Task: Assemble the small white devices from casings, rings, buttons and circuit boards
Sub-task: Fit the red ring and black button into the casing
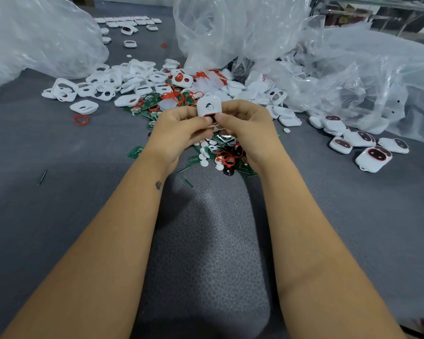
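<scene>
You hold a small white rounded-square plastic casing (pixel 209 107) with a round hole and a red ring at its lower edge, upright above the heap of loose parts (pixel 171 91). Bare grey tabletop (pixel 59 192) lies open toward you. Your left hand (pixel 179 128) and right hand (pixel 245 126) curl their fingers round it, thumbs pinching its lower edge.

Both forearms reach forward, left hand (pixel 179 128) and right hand (pixel 242 123) meeting, fingers curled.
</scene>
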`<control>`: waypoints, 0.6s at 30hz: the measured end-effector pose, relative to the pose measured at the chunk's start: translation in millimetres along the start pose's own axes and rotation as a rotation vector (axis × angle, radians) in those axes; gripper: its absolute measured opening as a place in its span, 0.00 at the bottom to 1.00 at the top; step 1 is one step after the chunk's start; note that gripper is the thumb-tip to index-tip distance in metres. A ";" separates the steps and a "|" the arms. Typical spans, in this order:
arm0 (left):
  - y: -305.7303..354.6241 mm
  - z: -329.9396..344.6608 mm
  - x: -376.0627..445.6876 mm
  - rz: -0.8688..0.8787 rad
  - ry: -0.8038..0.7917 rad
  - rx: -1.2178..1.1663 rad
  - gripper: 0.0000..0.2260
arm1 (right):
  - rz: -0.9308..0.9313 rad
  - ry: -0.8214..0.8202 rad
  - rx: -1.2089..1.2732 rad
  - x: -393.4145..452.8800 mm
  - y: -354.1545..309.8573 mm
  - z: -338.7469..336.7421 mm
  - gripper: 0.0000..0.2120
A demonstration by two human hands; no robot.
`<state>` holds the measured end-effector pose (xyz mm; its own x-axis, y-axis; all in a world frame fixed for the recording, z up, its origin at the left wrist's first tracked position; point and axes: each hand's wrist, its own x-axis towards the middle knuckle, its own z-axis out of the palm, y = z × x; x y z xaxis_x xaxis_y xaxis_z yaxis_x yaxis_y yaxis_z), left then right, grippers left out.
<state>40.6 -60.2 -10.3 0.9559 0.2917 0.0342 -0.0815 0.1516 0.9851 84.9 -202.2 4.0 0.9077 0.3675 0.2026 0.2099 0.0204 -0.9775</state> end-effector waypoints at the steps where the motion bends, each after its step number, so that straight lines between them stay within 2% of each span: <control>1: 0.4 -0.1 -0.4 -0.001 -0.008 0.002 0.06 | 0.002 0.000 0.007 -0.1 -0.3 0.1 0.05; 7: 4.4 0.5 -2.5 -0.027 -0.043 -0.029 0.06 | 0.036 0.015 0.109 -0.6 -2.1 0.2 0.07; 10: 6.6 2.4 -2.8 -0.050 0.023 -0.151 0.06 | 0.014 0.079 0.117 -0.6 -1.6 1.2 0.05; 14: 6.2 5.7 -4.1 -0.057 0.015 -0.221 0.08 | -0.110 0.245 -0.088 0.8 -0.1 7.1 0.04; 18: 3.8 9.9 -5.7 -0.024 -0.046 -0.249 0.08 | -0.247 0.167 -0.403 -3.4 2.4 18.7 0.12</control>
<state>37.6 -70.7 -5.1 0.9697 0.2429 0.0250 -0.1207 0.3878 0.9138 75.5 -186.0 -0.2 0.8520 0.2424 0.4640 0.5196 -0.2845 -0.8056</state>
